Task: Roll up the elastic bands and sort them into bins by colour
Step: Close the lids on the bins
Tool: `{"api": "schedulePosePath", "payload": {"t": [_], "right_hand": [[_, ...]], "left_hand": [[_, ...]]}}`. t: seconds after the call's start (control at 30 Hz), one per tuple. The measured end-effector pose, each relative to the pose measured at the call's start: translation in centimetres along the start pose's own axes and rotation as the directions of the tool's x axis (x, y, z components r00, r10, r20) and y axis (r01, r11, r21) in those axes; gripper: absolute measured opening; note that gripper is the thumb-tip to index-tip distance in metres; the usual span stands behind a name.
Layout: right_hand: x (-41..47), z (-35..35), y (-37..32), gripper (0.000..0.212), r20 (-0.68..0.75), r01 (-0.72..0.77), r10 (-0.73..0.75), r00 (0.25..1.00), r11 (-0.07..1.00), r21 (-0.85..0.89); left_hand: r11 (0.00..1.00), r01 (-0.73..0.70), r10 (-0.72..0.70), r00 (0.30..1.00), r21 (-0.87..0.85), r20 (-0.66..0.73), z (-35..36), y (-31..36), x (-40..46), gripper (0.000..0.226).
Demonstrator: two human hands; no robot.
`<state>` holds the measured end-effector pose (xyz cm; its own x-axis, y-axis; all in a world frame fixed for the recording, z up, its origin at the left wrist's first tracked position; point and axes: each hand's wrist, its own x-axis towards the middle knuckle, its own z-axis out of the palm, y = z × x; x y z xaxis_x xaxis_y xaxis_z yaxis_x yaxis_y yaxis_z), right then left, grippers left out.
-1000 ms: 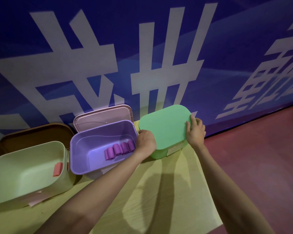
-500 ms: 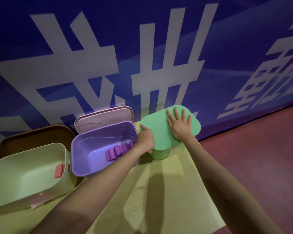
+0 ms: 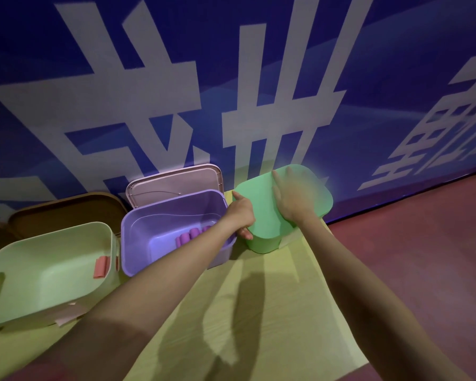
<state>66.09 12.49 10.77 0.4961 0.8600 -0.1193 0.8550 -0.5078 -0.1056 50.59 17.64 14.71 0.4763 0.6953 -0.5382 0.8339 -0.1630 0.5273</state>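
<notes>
**Lid pressed down on the green bin**

We had our right hand (image 3: 291, 199) flat on the bright green plastic lid (image 3: 305, 188) of the green bin (image 3: 261, 243), fingers straight and spread, though motion blur hid the fingertips. 1 second earlier that hand had gripped the lid's far edge; half a second earlier it had already moved onto the top, and there it stayed, pressing. Our left hand (image 3: 242, 215) gripped the near left corner of the same bin, thumb on the lid's edge and fingers curled down the side wall, much as before.

We judged this to mean the green bin was being closed, so its share of the sorting was probably finished.

The rolled purple elastic bands (image 3: 188, 235) lay in a row inside the open lilac plastic bin (image 3: 154, 215), partly hidden by our left forearm, with that bin's pale pink lid (image 3: 173, 180) propped behind it. 1 rolled salmon-red band (image 3: 101, 267) rested inside the pale green plastic bin (image 3: 17, 254) at the left. Those 2 bins had yet to be closed.
</notes>
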Motion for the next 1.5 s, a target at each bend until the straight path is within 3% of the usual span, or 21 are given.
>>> {"api": "schedulePosePath", "payload": {"t": [0.1, 0.2, 0.27, 0.5, 0.7, 0.83, 0.97, 1.07, 1.3, 1.5], "right_hand": [[-0.1, 0.1, -0.3, 0.052, -0.006, -0.027, 0.027, 1.0, 0.999, 0.019], [0.2, -0.5, -0.6, 0.054, -0.003, -0.039, 0.039, 0.999, 0.999, 0.005], [0.6, -1.0, -0.2, 0.057, -0.031, -0.032, 0.032, 0.999, 0.999, -0.001], [1.7, 0.0, 1.8, 0.066, -0.023, -0.019, 0.019, 1.0, 1.0, 0.008], [1.8, 0.3, 1.5, 0.063, -0.024, -0.026, 0.026, 0.999, 1.0, 0.001], [1.4, -0.2, -1.0, 0.062, -0.046, -0.029, 0.032, 0.998, 0.996, 0.081], [1.3, -1.2, -5.9, 0.061, -0.136, 0.087, -0.056, 0.989, 0.968, 0.236], [2.0, -2.3, -9.7, 0.058, -0.158, 0.142, -0.091, 0.983, 0.926, 0.349], [3.7, -3.3, -15.9, 0.056, 0.017, 0.056, -0.094, 0.995, 0.717, 0.695], [5.1, -2.8, -16.8, 0.048, 0.105, -0.021, -0.068, 0.992, 0.738, 0.674]], "left_hand": [[0.995, -0.026, 0.03, 0.999, 0.094, -0.038, -0.4, 0.1, 0.3, 0.073], [0.956, -0.101, 0.152, 0.973, 0.275, -0.172, -1.9, 0.5, 0.7, 0.026], [0.92, -0.111, 0.222, 0.938, 0.376, -0.266, -2.8, 0.7, 1.2, 0.015], [0.969, -0.159, 0.216, 0.915, 0.188, -0.342, -3.5, -0.4, 4.5, 0.025], [0.958, -0.198, 0.263, 0.896, 0.21, -0.357, -3.3, -0.8, 5.2, 0.022], [0.953, -0.26, 0.304, 0.828, 0.157, -0.472, -4.5, -2.4, 4.2, 0.027], [0.969, -0.237, 0.116, 0.695, -0.073, -0.71, -7.7, -6.1, 1.7, 0.027], [0.953, -0.142, -0.104, 0.675, -0.267, -0.731, -10.9, -10.0, 0.4, 0.035], [0.916, 0.072, -0.311, 0.748, -0.394, -0.586, -15.4, -16.9, -0.8, 0.036], [0.931, 0.068, -0.268, 0.796, -0.36, -0.543, -16.0, -18.2, -0.7, 0.028]]}}
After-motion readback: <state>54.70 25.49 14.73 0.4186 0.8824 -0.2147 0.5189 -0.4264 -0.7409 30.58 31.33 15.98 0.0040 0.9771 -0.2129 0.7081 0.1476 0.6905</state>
